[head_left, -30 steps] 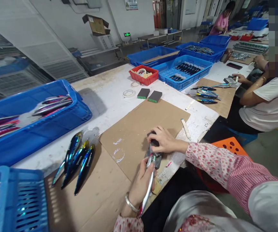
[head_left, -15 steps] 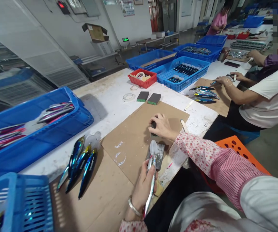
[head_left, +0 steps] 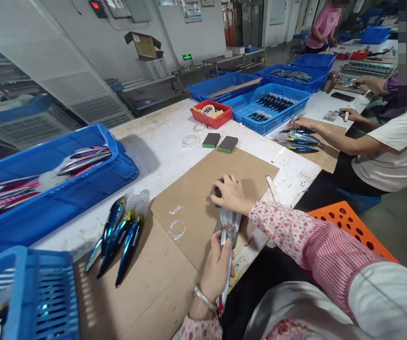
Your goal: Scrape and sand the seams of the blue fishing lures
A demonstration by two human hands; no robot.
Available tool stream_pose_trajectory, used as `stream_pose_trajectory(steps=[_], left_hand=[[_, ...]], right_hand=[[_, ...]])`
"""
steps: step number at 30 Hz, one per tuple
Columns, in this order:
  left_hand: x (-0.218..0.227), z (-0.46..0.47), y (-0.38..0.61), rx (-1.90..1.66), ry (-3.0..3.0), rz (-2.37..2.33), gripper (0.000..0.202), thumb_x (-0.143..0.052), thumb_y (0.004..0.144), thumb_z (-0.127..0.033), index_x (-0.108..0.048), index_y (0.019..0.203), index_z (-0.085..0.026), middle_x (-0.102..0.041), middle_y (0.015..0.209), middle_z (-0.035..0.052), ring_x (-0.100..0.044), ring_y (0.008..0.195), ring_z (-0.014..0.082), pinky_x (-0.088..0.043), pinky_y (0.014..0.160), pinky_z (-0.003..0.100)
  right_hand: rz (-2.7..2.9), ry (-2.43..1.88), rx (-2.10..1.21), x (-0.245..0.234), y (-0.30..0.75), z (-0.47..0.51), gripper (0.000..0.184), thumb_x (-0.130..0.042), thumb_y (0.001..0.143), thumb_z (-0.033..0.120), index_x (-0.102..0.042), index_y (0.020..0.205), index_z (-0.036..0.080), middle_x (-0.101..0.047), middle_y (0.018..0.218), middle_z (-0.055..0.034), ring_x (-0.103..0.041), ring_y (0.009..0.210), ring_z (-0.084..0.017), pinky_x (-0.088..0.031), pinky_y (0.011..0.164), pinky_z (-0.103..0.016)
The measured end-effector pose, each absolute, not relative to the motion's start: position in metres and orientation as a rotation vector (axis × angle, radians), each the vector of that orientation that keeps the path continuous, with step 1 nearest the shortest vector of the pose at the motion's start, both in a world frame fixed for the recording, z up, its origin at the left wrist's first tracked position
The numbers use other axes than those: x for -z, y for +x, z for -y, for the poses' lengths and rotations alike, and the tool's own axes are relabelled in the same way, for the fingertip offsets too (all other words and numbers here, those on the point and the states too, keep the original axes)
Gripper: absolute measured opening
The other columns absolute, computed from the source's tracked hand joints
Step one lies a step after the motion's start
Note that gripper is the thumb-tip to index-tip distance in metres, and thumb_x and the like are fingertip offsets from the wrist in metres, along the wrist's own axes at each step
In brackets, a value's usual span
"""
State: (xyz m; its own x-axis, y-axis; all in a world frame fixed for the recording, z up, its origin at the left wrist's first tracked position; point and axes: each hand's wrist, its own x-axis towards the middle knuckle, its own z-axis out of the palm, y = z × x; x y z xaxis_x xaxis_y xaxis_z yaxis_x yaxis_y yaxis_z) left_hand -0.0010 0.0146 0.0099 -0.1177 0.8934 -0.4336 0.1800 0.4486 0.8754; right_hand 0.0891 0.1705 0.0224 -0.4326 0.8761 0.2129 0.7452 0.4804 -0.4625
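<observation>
My left hand (head_left: 216, 271) is closed around a long silvery fishing lure (head_left: 226, 264), with its front end resting on a grey pad (head_left: 232, 223) on a brown cardboard sheet (head_left: 203, 189). My right hand (head_left: 230, 193) is closed over a small dark block (head_left: 218, 191) and presses it down on the cardboard just beyond the lure's tip. Three shiny blue-green lures (head_left: 118, 238) lie side by side on the cardboard to my left.
A blue crate (head_left: 93, 182) of silver and pink lures stands at left, a blue basket (head_left: 44, 297) at the near left corner. Two sanding blocks (head_left: 219, 141), tape rolls (head_left: 190, 140), a red tray (head_left: 211, 113) and blue baskets (head_left: 270, 106) lie beyond. A person (head_left: 384, 141) works at right.
My right hand with the dark block slid away from the lure and then a little back left. My left hand moved the lure slightly forward. The neighbour's hand reached to their lures.
</observation>
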Motion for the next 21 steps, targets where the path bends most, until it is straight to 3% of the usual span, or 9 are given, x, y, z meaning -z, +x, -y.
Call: stream_pose_trajectory(steps=[5,10,15,21], left_hand=[[-0.009,-0.016,0.001,-0.76,1.029,-1.606,0.054,-0.035,0.087,-0.062,-0.036,0.122,-0.021,-0.046,0.064,-0.0092,-0.043,0.037,0.0077,-0.039,0.041,0.022],[-0.015,-0.015,0.005,-0.72,1.135,-1.694,0.054,-0.034,0.089,-0.057,-0.035,0.125,-0.018,-0.049,0.063,-0.007,-0.048,0.04,0.0111,-0.042,0.045,0.025],[-0.017,-0.012,0.004,-0.587,1.337,-1.834,0.052,-0.029,0.091,-0.052,-0.035,0.129,-0.017,-0.063,0.078,0.0031,-0.059,0.049,0.0161,-0.048,0.057,0.031],[-0.013,-0.016,0.006,-0.549,1.415,-1.855,0.045,-0.028,0.093,-0.044,-0.039,0.123,-0.013,-0.067,0.087,0.0114,-0.067,0.068,0.0217,-0.048,0.065,0.032]], right_hand=[[2.302,-1.23,-0.448,-0.015,0.09,-0.148,0.024,-0.06,0.083,0.042,-0.061,0.101,0.028,-0.05,0.112,-0.005,-0.041,0.108,-0.024,-0.038,0.086,-0.04],[2.181,-1.366,-0.409,-0.023,0.098,-0.185,0.022,-0.061,0.083,0.04,-0.063,0.099,0.026,-0.05,0.115,-0.006,-0.04,0.11,-0.025,-0.038,0.088,-0.04],[2.082,-1.347,-0.461,-0.032,0.101,-0.191,0.024,-0.062,0.082,0.04,-0.062,0.1,0.025,-0.05,0.114,-0.0055,-0.042,0.107,-0.024,-0.04,0.089,-0.038],[2.276,-1.179,-0.46,-0.013,0.101,-0.135,0.026,-0.063,0.082,0.045,-0.062,0.1,0.027,-0.051,0.116,-0.0053,-0.042,0.109,-0.025,-0.039,0.089,-0.041]])
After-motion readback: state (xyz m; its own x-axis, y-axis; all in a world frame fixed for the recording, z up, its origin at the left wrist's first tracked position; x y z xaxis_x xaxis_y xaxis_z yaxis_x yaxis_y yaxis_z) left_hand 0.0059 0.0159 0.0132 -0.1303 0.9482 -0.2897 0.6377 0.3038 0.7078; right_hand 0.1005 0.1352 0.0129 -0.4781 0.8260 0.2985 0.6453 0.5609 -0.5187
